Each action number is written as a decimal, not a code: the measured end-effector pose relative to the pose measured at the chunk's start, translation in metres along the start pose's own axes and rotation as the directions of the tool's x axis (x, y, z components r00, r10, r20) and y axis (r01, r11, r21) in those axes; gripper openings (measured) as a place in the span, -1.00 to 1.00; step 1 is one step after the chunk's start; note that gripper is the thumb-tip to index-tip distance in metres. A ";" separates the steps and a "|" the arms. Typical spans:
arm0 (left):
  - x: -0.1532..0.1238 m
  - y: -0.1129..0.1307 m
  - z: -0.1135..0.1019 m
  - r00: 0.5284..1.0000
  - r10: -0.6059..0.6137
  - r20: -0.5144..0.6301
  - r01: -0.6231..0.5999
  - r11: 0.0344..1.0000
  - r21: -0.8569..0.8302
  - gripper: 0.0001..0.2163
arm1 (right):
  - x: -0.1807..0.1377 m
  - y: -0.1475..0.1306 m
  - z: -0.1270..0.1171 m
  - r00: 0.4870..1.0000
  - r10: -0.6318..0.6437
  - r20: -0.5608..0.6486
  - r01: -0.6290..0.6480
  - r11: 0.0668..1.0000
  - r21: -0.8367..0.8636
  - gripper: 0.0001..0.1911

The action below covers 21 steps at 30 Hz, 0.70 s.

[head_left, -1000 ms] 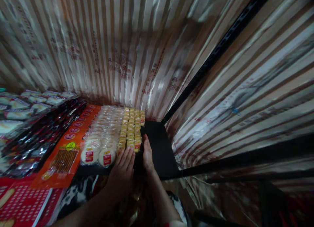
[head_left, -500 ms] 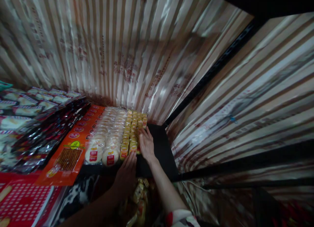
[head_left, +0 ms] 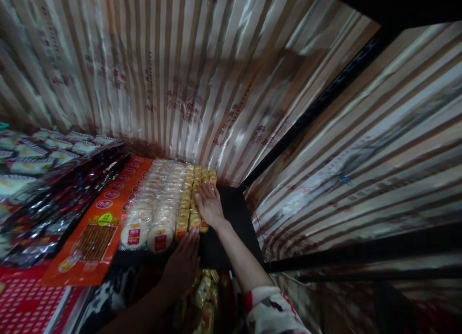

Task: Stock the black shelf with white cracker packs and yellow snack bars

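Small yellow-wrapped snack packets [head_left: 183, 218] stand in rows on a black shelf [head_left: 231, 213]. My right hand [head_left: 209, 205] lies flat across the tops of the right-hand rows, its fingers stretched toward the back. At the front end of the rows, the fingertips of my left hand [head_left: 183, 262] touch or nearly touch the nearest packets, fingers straight and together. Neither hand grips a packet. To the left of the yellow rows are clear-wrapped round white crackers [head_left: 160, 233] with red labels, in two columns. My right palm hides part of the yellow rows.
An orange snack bag [head_left: 94, 237] and dark shiny packages [head_left: 72, 194] lie further left, beside white packets [head_left: 29, 165]. A red basket [head_left: 29, 295] is at lower left. More gold-wrapped packets [head_left: 205, 300] sit below the shelf. A black post [head_left: 288, 136] rises before striped sheeting [head_left: 162, 74].
My right hand has moved from the right side of the yellow rows up and left onto their tops. My left hand stays at the front; the view has shifted slightly.
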State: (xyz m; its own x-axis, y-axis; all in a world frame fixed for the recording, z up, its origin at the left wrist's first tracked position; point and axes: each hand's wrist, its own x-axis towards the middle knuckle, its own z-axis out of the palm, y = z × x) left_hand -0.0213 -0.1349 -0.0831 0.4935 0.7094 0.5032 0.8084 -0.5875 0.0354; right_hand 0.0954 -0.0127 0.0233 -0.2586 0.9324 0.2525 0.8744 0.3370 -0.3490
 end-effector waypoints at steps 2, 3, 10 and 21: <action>0.000 0.000 0.000 0.999 -0.003 -0.032 0.003 1.000 0.021 -0.47 | 0.007 -0.001 0.000 0.998 0.014 0.062 -0.009 0.997 -0.075 -0.46; 0.000 0.000 0.000 0.999 -0.006 -0.042 0.008 1.000 0.030 -0.46 | 0.010 -0.001 0.000 0.995 0.018 0.094 -0.008 0.995 -0.104 -0.45; 0.003 0.000 -0.003 0.996 -0.003 -0.091 0.007 0.999 0.049 -0.48 | 0.019 0.005 -0.002 0.988 0.023 0.151 0.000 0.988 -0.152 -0.42; 0.001 -0.001 0.006 0.996 -0.022 -0.091 0.021 1.000 -0.014 -0.47 | 0.046 0.007 0.009 0.977 0.028 0.212 0.020 0.976 -0.219 -0.37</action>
State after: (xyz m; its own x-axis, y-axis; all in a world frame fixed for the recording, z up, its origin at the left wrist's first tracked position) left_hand -0.0197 -0.1316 -0.0875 0.4440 0.6840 0.5788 0.8141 -0.5778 0.0582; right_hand 0.0857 0.0336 0.0242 -0.3152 0.9479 0.0457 0.9378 0.3185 -0.1382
